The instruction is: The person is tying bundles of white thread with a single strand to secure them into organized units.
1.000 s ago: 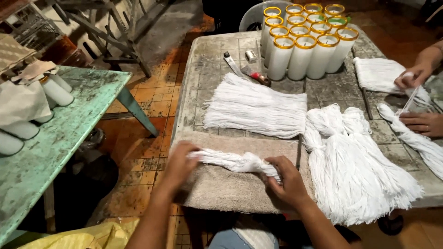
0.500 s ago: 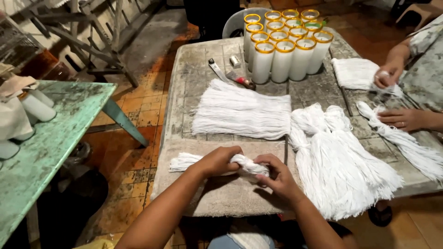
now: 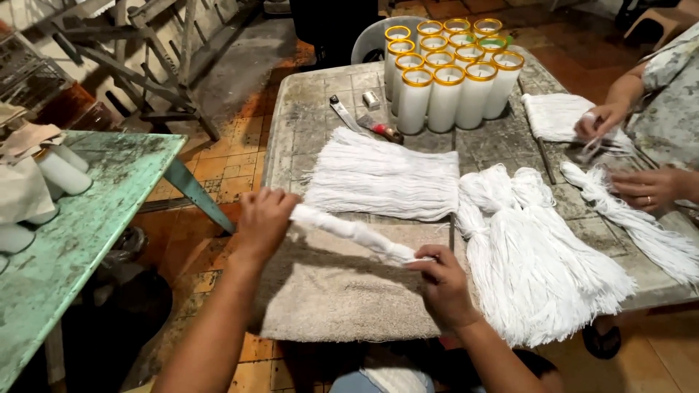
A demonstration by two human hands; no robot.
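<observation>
My left hand (image 3: 263,222) grips one end of a tight white bundle of wick strings (image 3: 353,233), and my right hand (image 3: 443,284) pinches its other end. The bundle is stretched straight between them, just above a beige towel (image 3: 328,298) spread on the grey worn table (image 3: 306,109). A flat pile of cut white strings (image 3: 382,178) lies just beyond the bundle. Tied hanks of longer white strings (image 3: 531,247) lie to the right of my right hand.
Several tall white glass candles with gold rims (image 3: 448,76) stand at the table's far side, small tools (image 3: 360,120) beside them. Another person's hands (image 3: 626,153) handle strings at the right. A green table (image 3: 80,233) with white cups stands left, over a tiled floor.
My hands have drawn apart, the left one moving left, pulling the crumpled bundle out into a straight taut roll. The other person's hands shifted slightly.
</observation>
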